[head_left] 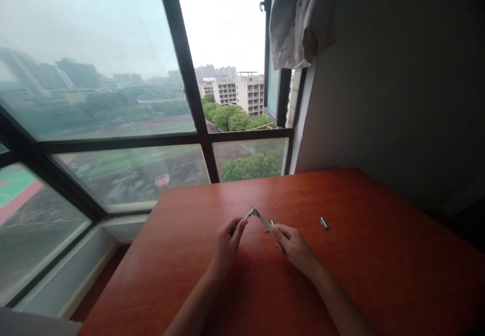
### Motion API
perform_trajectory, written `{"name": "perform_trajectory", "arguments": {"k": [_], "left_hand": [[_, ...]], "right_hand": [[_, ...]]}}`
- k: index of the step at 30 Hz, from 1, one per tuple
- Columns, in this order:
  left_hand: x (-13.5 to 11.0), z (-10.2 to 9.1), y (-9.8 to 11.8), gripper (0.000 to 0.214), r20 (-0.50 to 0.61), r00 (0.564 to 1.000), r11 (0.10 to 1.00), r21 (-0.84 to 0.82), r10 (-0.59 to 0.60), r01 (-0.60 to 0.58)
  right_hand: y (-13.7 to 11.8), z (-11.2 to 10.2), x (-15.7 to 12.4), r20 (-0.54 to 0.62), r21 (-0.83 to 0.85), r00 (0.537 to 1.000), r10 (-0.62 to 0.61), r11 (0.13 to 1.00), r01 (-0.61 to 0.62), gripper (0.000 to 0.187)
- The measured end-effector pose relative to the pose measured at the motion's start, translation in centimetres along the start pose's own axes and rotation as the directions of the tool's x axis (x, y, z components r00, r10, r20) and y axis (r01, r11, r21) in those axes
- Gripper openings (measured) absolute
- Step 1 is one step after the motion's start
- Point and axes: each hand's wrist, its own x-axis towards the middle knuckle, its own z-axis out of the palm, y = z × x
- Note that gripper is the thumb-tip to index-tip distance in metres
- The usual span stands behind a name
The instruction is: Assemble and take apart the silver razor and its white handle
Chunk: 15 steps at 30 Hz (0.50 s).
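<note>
My right hand (290,242) is closed round the handle of a silver wrench (262,219), which slants up and left over the table. At its upper end, the wrench head meets a thin metal piece (247,216). That piece is pinched between the thumb and fingers of my left hand (226,242); a dark part shows by the fingers, and its exact kind is unclear. Just behind my right fingers, a small teal item (271,222) is partly hidden. Farther right lies a short teal-and-dark rod (323,223), apart from both hands.
Both hands are above a reddish-brown wooden table (379,255). Beyond its far edge stands a dark-framed window (202,136), with one pane swung open. Pale cloth (295,22) hangs at the upper right, beside a dim wall (382,98).
</note>
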Motion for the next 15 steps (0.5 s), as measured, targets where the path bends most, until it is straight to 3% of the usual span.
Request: {"name": "perform_trajectory", "arguments": {"k": [3,9,15], "left_hand": [[0.11,-0.27,-0.25,0.041,-0.032,0.999,1.0,0.011,0.004,-0.004],[-0.05,0.03,-0.22,0.037,0.111,0.991,0.995,0.051,0.079,-0.085],[-0.01,-0.14,-0.06,0.039,-0.01,0.996,0.992,0.088,0.093,-0.092]], "right_hand": [[-0.06,0.03,0.01,0.004,-0.006,1.0,-0.013,1.0,0.013,0.049],[0.12,0.02,0.06,0.001,0.029,1.0,0.006,1.0,-0.007,0.055],[0.19,-0.03,0.05,0.017,0.029,1.0,0.014,0.999,-0.014,0.053]]}}
